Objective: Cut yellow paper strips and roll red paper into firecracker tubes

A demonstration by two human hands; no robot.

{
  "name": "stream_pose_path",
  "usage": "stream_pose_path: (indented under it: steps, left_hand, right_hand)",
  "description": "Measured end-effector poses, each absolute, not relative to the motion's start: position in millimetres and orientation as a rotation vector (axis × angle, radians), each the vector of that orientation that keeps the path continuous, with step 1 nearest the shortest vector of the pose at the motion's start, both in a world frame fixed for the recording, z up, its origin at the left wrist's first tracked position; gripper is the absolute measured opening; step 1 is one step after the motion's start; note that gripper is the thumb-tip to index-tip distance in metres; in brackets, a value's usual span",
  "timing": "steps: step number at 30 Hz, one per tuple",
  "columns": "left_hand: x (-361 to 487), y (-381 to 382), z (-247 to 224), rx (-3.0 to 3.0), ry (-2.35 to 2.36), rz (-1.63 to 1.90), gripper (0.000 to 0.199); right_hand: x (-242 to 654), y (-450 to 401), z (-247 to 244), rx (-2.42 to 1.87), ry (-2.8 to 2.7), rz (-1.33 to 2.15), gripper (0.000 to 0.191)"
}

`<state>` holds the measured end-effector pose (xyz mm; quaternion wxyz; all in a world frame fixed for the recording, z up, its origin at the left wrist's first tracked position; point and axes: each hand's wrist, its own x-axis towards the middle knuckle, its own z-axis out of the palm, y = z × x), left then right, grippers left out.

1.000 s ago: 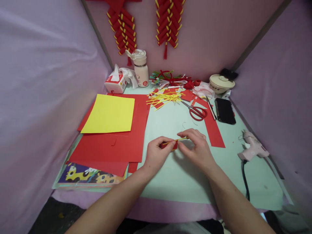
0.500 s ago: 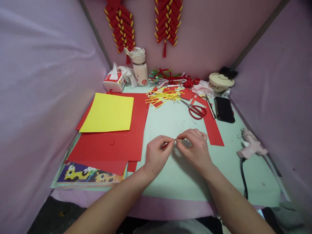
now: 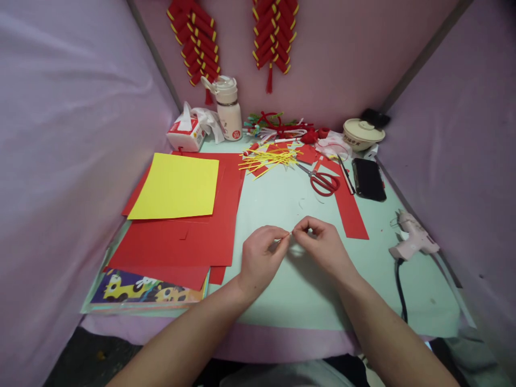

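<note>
My left hand (image 3: pixel 262 258) and my right hand (image 3: pixel 324 244) meet above the middle of the table, fingertips almost touching. Each pinches with thumb and index finger. Between the tips shows a tiny thin piece, too small to name; whether both hands grip the same piece is unclear. Beyond my hands lie red-handled scissors (image 3: pixel 323 184), blades pointing to the upper left. Thin yellow paper strips (image 3: pixel 270 158) are heaped behind them. To the right of the scissors a red paper strip (image 3: pixel 351 215) lies flat.
On the left, a yellow sheet (image 3: pixel 175 185) rests on red sheets (image 3: pixel 173 247). A glue gun (image 3: pixel 415 236) with its cord lies at right, near a black phone (image 3: pixel 368 180). Along the back stand a tissue box (image 3: pixel 187 134), a bottle (image 3: pixel 229 110) and a lidded bowl (image 3: pixel 363 134).
The view has shifted slightly. My right hand's fingers have curled in more, and the reddish sliver seen inside my left hand's grip shows less. Things on the table lie as before.
</note>
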<state>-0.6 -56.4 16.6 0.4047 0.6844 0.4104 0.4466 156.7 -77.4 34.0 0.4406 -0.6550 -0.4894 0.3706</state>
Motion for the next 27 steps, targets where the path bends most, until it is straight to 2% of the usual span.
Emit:
stream_pose_path:
  steps: [4,9,13,15,20,27]
  left_hand:
    - [2,-51,17,1.365,1.084,1.044,0.009]
    - [6,-41,8,0.815,1.041,0.949,0.032]
    - [7,-40,7,0.711,1.001,0.93,0.036]
    - [7,-41,6,0.742,1.006,0.925,0.034]
    - [6,-43,5,0.979,1.04,0.919,0.025]
    - [5,-45,13,1.119,1.058,0.865,0.021]
  right_hand:
    - [172,-70,27,-1.692,-1.02,0.921,0.019]
    - [195,-60,14,-1.722,-0.985,0.666,0.036]
    - [196,-60,15,-1.775,-1.134,0.344,0.043]
    - [186,-63,20,-1.721,-1.232,0.396,0.035]
    - [158,-72,29,-1.572,-1.339,0.931,0.011]
    - [157,-73,29,-1.599,-1.23,0.977,0.008]
